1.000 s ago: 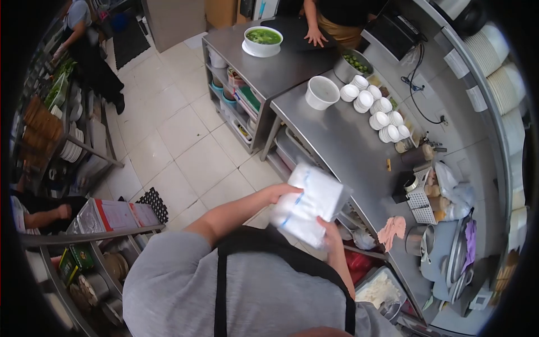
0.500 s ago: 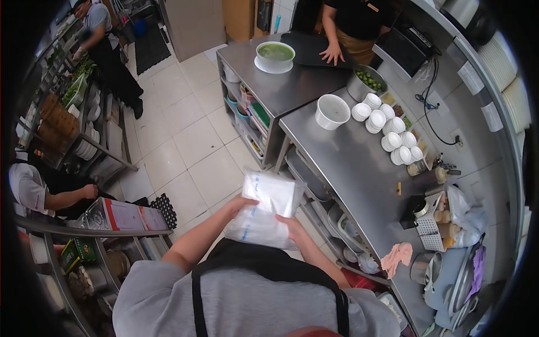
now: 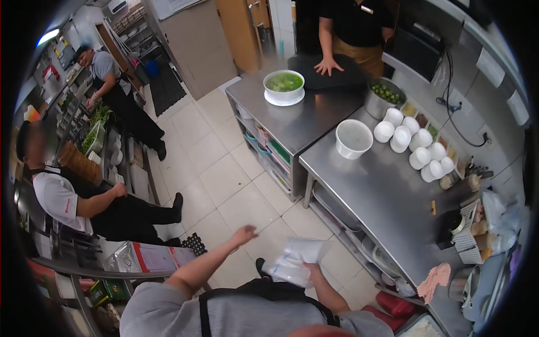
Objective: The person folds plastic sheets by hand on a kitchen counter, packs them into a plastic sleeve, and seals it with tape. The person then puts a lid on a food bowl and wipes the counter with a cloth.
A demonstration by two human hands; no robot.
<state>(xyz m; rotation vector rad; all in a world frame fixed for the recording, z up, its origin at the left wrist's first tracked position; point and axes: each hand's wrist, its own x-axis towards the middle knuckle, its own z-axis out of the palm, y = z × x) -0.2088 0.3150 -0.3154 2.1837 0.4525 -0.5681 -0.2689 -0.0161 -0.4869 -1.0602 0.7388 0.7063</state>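
Observation:
A clear plastic package with white contents and blue markings (image 3: pixel 293 259) is held in front of my apron, over the tiled floor. My right hand (image 3: pixel 313 273) grips its right edge. My left hand (image 3: pixel 243 235) is off the package, up and to its left; its fingers look loosely curled and slightly blurred, and whether they hold anything is too small to tell. The steel counter (image 3: pixel 382 208) lies to the right of both hands.
On the counters are a bowl of green food (image 3: pixel 284 82), a white tub (image 3: pixel 354 140), stacked white cups (image 3: pixel 401 138), a pot (image 3: pixel 385 99) and a pink cloth (image 3: pixel 434 282). One person (image 3: pixel 353 33) stands behind the far counter; two others stand at left beside shelves.
My left hand has let go of the package and moved away to the left. The package has shifted right and down in my right hand. The view has tilted up, showing more of the co-workers.

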